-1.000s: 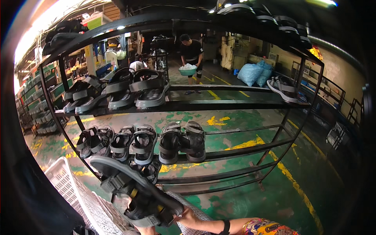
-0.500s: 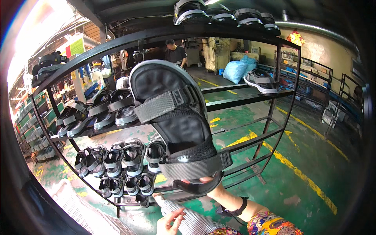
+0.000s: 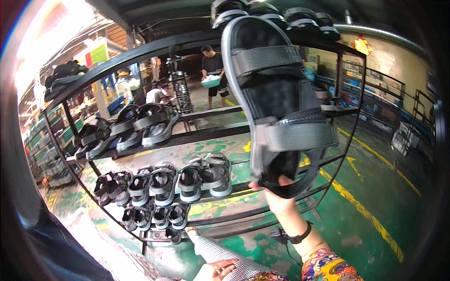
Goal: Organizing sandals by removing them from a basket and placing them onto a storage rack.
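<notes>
Raised higher than half a second ago, the grey strapped sandal [image 3: 274, 100] now reaches up to the rack's top shelf. At the left edge of the black metal rack [image 3: 197, 136], dark sandals [image 3: 133, 129] sit on the middle shelf, and smaller pairs [image 3: 164, 182] crowd the lower shelves. The left hand [image 3: 216, 270] lies low at the bottom, fingers loosely open, holding nothing, beside a checked sleeve [image 3: 220, 253]. The right hand [image 3: 276, 199] has its grip closed on the sandal's heel, sole facing away. Behind the rack, a person [image 3: 213, 70] carries a basin.
</notes>
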The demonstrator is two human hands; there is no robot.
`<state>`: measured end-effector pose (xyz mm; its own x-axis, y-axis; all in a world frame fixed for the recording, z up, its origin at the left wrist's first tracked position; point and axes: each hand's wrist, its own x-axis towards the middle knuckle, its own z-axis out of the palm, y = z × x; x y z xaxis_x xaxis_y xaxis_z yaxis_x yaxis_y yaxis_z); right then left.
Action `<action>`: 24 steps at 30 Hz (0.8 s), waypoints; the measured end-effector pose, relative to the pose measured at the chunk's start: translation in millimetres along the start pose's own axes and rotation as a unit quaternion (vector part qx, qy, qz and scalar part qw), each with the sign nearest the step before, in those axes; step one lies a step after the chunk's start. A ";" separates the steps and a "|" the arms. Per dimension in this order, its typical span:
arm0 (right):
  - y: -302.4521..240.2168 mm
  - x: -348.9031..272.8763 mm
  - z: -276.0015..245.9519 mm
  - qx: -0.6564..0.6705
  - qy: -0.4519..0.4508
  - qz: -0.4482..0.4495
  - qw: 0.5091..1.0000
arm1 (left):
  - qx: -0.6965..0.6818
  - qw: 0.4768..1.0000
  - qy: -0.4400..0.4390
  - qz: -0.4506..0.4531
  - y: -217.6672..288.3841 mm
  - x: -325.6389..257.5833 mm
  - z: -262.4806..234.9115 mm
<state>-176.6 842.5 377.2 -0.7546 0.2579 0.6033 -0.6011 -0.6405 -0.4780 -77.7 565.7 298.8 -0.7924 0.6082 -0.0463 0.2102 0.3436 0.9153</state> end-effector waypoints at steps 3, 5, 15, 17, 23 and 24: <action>-22.2 9.5 21.4 -0.118 0.018 -0.034 0.992 | 0.007 1.000 -0.021 -0.002 6.1 1.6 -0.6; -32.3 14.6 31.4 -0.112 0.015 -0.034 0.993 | 0.009 1.000 -0.014 0.000 -0.5 2.9 1.7; -42.7 121.2 127.9 -0.043 -0.101 0.036 0.993 | 0.033 0.998 -0.023 0.050 3.1 -1.1 -12.7; -47.9 156.3 157.4 -0.009 -0.120 0.047 0.992 | 0.059 0.997 -0.042 0.032 2.3 -1.7 -17.4; -22.8 254.3 234.4 0.021 -0.051 0.026 0.998 | 0.046 0.997 -0.020 0.058 -3.3 -10.7 -25.2; -21.1 273.4 235.3 0.022 -0.042 0.034 0.998 | 0.045 0.997 -0.024 0.060 -6.5 -8.5 -26.7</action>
<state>-308.2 756.3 702.4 -0.7676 0.1525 0.6226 -0.5356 -0.6862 -0.4923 -87.7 539.2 303.9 -0.7303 0.6819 0.0410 0.3542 0.3266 0.8763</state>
